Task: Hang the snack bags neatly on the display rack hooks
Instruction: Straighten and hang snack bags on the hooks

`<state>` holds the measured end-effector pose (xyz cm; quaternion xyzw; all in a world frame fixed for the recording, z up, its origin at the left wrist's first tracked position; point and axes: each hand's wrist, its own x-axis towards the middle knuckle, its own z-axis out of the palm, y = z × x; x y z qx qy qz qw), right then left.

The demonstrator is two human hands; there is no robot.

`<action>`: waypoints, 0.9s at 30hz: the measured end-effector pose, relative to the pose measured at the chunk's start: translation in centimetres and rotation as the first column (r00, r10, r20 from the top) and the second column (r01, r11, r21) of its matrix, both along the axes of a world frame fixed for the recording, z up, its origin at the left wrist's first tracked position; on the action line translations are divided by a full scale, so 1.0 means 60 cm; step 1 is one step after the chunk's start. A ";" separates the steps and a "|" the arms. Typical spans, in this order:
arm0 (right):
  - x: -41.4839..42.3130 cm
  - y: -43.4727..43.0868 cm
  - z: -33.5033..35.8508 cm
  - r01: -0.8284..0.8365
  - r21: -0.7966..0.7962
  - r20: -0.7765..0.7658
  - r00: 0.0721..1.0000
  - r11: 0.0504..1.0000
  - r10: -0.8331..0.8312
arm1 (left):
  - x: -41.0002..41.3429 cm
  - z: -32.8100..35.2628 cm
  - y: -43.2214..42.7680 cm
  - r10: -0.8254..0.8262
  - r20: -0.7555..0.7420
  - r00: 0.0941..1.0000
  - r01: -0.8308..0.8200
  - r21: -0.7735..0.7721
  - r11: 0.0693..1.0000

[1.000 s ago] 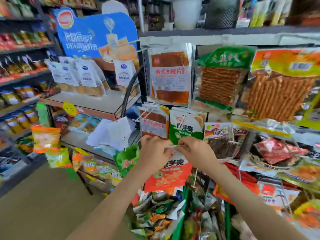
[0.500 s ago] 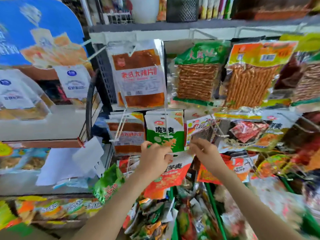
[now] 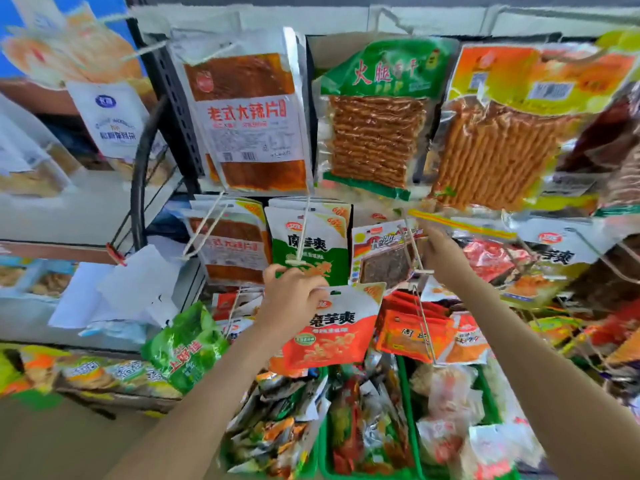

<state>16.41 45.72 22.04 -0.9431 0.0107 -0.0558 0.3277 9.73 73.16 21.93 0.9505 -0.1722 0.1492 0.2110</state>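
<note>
My left hand (image 3: 292, 294) grips the top left corner of an orange and white snack bag (image 3: 334, 332), which hangs below it in front of the rack. Just above the hand, a green and white snack bag (image 3: 308, 245) hangs on a white hook (image 3: 300, 233). My right hand (image 3: 445, 259) reaches up to the right, its fingers at a wire hook (image 3: 412, 251) that carries a bag of dark snacks (image 3: 381, 258). Whether the fingers hold the hook is hidden.
Large bags of red strips (image 3: 249, 116) and orange sticks (image 3: 377, 136) hang on the top row. Red packets (image 3: 412, 334) hang on a lower hook. Green baskets (image 3: 325, 455) of small packets stand below. A side shelf (image 3: 86, 209) is on the left.
My right hand has let go of the orange bag and moved up and right to the wire hook. My left hand alone holds the bag now. The view has moved closer to the rack.
</note>
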 end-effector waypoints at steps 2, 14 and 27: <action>0.028 0.002 -0.003 -0.067 -0.037 -0.030 0.997 0.997 0.066 | 0.001 -0.001 -0.004 0.042 0.039 0.998 -0.042 0.002 0.999; 0.041 0.016 -0.006 -0.037 -0.129 -0.096 0.995 0.991 0.025 | -0.018 0.008 -0.019 0.126 0.128 0.984 -0.129 0.016 0.992; -0.114 0.022 -0.004 -0.011 0.151 0.098 0.995 0.988 -0.004 | -0.016 0.004 -0.001 0.093 0.089 0.992 -0.098 0.050 0.994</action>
